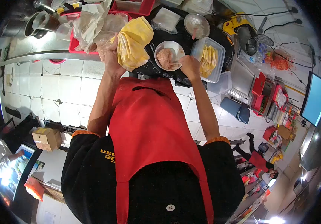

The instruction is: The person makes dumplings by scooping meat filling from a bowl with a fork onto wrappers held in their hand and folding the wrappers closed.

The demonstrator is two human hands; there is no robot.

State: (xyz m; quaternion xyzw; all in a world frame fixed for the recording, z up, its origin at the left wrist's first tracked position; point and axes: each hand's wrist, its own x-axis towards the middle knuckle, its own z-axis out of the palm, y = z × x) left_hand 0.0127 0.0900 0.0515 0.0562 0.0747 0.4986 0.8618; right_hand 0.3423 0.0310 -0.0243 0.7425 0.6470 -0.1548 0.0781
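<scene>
My left hand (110, 56) is closed around a fanned stack of yellow dough wrappers (133, 43), held up at the table's near edge. My right hand (189, 66) is closed on a spoon (175, 65) that reaches into a white bowl (163, 45). Pinkish minced meat (164, 58) lies in that bowl. Just right of my right hand stands a clear plastic container (220, 56), holding a row of folded yellow pieces (207, 61). The fingers of my left hand are partly hidden behind the wrappers.
Plastic bags (89, 28) fill a red tray (72, 44) at left. Behind the bowl are a wrapped white pack (166, 19) and a round dish (197, 26). A yellow machine (238, 23) stands at back right. Another person (259, 160) is farther off at right.
</scene>
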